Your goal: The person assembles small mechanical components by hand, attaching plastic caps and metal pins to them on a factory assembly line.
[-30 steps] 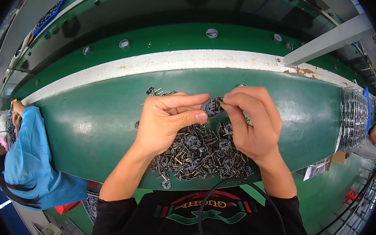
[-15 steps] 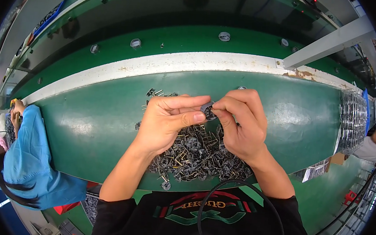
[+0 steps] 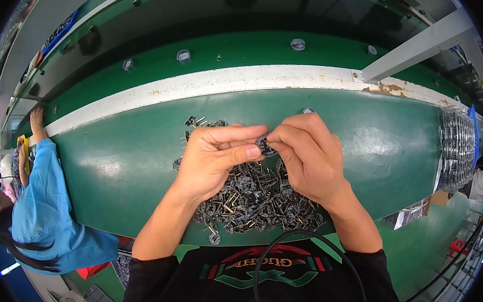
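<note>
My left hand (image 3: pixel 210 157) pinches a small round dark grey plastic part (image 3: pixel 266 147) between thumb and index finger, above the green bench. My right hand (image 3: pixel 309 156) is closed at the part's right side, thumb and forefinger pressed on it. Whether a smaller piece sits between those right fingertips is hidden. Below both hands lies a heap of black plastic pieces with brass-coloured metal pins (image 3: pixel 249 200). Just beyond the right knuckles rests a small round grey piece (image 3: pixel 309 111), partly covered.
Past the white rail (image 3: pixel 247 75), a green conveyor belt (image 3: pixel 249 46) carries several round grey housings (image 3: pixel 183 56). Clear plastic trays (image 3: pixel 456 148) are stacked at the bench's right end. A co-worker in blue (image 3: pixel 45 198) sits at left. A black cable (image 3: pixel 280 239) loops before my chest.
Housings on the belt have shifted right. The co-worker's arm now reaches toward the belt. My hands hold nearly the same place, with the right fingertips slightly further left on the part.
</note>
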Action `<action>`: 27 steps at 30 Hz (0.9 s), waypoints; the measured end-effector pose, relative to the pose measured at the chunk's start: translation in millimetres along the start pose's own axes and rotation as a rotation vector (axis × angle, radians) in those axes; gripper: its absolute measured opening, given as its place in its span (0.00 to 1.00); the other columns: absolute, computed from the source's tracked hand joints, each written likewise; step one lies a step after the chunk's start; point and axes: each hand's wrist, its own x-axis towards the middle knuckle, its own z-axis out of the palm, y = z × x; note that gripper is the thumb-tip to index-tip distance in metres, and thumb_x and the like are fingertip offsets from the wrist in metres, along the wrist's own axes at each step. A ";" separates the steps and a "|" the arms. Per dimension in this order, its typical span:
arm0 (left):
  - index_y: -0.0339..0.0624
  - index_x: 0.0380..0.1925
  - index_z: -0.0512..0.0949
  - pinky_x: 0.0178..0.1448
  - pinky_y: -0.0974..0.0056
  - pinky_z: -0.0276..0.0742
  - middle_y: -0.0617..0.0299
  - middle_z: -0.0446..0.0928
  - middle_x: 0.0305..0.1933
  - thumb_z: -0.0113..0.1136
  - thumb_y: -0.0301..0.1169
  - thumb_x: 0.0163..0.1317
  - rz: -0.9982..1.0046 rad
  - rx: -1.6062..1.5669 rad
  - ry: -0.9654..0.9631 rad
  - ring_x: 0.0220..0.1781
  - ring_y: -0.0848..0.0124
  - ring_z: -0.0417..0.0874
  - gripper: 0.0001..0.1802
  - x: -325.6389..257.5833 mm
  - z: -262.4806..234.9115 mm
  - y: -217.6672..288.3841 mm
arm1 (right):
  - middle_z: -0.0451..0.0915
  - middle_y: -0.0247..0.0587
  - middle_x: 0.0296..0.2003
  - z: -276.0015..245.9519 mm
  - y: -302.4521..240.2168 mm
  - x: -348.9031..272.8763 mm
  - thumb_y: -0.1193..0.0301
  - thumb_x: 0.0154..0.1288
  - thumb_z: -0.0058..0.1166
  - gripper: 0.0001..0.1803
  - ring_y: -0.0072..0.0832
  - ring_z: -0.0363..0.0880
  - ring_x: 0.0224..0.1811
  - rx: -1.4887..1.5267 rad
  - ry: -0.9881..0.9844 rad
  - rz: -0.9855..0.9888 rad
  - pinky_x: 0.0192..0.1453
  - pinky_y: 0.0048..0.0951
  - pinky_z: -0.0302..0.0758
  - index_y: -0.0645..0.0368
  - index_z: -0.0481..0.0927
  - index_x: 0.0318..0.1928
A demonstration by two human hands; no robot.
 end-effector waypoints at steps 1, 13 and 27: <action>0.29 0.52 0.81 0.52 0.68 0.84 0.56 0.81 0.42 0.65 0.15 0.59 0.000 0.001 -0.001 0.43 0.72 0.84 0.19 -0.8 0.2 1.8 | 0.78 0.39 0.33 1.2 -0.2 0.0 0.86 0.48 0.64 0.13 0.31 0.80 0.27 -0.017 0.004 -0.008 0.24 0.28 0.75 0.64 0.81 0.37; 0.32 0.42 0.86 0.45 0.70 0.80 0.54 0.87 0.36 0.65 0.23 0.58 0.230 0.977 0.135 0.38 0.74 0.86 0.12 111.7 4.9 32.0 | 0.80 0.42 0.33 -60.2 35.5 -32.6 0.84 0.58 0.57 0.11 0.36 0.80 0.28 -0.259 -0.032 0.196 0.29 0.32 0.77 0.62 0.84 0.41; 0.41 0.51 0.83 0.53 0.61 0.77 0.51 0.83 0.47 0.65 0.38 0.61 0.368 1.389 0.334 0.47 0.61 0.84 0.20 238.0 -6.5 34.5 | 0.78 0.38 0.42 -180.7 265.7 2.1 0.76 0.58 0.55 0.12 0.42 0.74 0.49 -1.165 -0.170 0.309 0.51 0.42 0.70 0.55 0.83 0.43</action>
